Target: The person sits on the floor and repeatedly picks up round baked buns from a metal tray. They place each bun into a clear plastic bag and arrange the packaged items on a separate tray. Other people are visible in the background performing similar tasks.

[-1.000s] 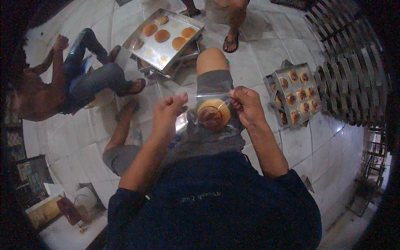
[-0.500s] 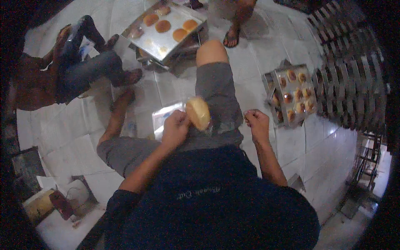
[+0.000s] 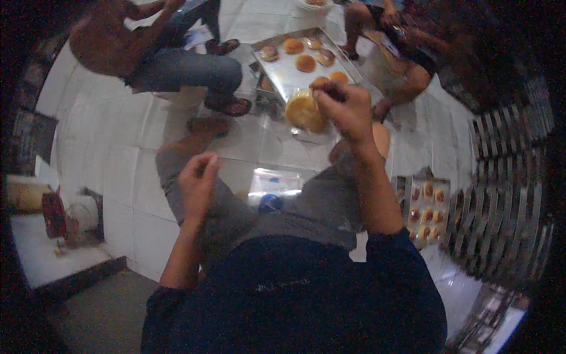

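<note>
My right hand [image 3: 351,112] is raised at the near edge of a metal tray [image 3: 287,72], its fingers pinching a round golden bun [image 3: 305,112] that seems to be in clear plastic wrap. Several brown buns [image 3: 305,63] lie on that tray, some of them wrapped. Over my left thigh, my left hand [image 3: 199,177] is loosely curled, thumb and fingers apart, with nothing visible in it. Between my legs lies a stack of clear plastic bags [image 3: 277,180] with blue print.
A co-worker in jeans [image 3: 183,71] sits at the far left, another person [image 3: 407,59] at the far right. A second tray of buns [image 3: 447,206] stands by my right leg, beside stacked dark racks [image 3: 504,183]. A white bucket [image 3: 312,10] is at the back.
A bun was in my left hand over my lap; now my right hand holds one, reached forward toward the tray. My left hand has moved left, emptied. The view has shifted.
</note>
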A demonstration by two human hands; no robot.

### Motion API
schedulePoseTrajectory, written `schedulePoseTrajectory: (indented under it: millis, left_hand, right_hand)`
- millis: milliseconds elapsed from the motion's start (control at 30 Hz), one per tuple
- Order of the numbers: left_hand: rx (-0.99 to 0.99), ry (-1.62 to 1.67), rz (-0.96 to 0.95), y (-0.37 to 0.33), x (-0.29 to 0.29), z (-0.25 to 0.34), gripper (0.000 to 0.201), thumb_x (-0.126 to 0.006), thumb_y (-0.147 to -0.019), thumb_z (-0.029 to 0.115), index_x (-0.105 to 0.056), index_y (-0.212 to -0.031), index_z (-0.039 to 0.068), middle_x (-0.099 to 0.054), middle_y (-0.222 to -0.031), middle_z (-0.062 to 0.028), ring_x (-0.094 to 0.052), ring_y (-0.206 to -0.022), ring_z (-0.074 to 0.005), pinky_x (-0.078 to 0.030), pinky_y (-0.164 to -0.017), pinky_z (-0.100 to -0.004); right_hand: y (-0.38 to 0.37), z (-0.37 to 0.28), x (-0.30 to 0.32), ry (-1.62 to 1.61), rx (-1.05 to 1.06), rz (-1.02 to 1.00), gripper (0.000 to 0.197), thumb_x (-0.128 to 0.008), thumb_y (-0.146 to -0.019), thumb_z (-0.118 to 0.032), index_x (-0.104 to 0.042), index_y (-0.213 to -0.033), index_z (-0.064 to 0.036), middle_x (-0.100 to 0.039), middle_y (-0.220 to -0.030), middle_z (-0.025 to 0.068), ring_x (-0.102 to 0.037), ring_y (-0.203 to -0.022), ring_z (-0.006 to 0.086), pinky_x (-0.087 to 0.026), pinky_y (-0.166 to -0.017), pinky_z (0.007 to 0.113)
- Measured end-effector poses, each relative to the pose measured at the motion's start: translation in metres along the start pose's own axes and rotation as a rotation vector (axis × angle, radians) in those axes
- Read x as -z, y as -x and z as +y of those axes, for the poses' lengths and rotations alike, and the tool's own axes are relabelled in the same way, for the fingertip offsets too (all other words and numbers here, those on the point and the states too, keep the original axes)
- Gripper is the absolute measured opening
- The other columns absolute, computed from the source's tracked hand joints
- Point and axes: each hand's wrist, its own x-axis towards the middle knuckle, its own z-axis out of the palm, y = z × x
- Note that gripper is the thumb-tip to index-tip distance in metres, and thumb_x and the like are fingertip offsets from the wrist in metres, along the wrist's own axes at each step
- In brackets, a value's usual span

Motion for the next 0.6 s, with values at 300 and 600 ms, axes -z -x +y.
schedulePoseTrajectory:
  millis: [300,600]
  left_hand:
    - [0.536,0.103,0.751,0.013,0.128,-0.248,0.018,-0.064,-0.094,0.015,-0.066,-0.095,-0.003,-0.064,-0.087,-0.0058,-0.059,-0.079,-0.0152,-0.05,-0.074,-0.0301]
    - [0.954,-0.363,0.346,-0.068,0.039,-0.428,0.02,-0.061,-0.095,0.016,-0.066,-0.099,-0.003,-0.064,-0.091,-0.0075,-0.06,-0.084,-0.0169,-0.05,-0.077,-0.0317]
  right_hand:
    - [-0.193,0.181,-0.125,0.721,0.337,-0.387,0.04,-0.067,-0.089,-0.033,-0.069,-0.118,-0.0045,-0.072,-0.108,0.0133,-0.068,-0.097,0.0299,-0.045,-0.099,0.04]
    - [-0.035,0.243,-0.095,0.965,-0.322,-1.351,0.038,-0.069,-0.088,-0.034,-0.069,-0.115,-0.0071,-0.064,-0.118,0.0173,-0.057,-0.111,0.0342,-0.045,-0.092,0.053]
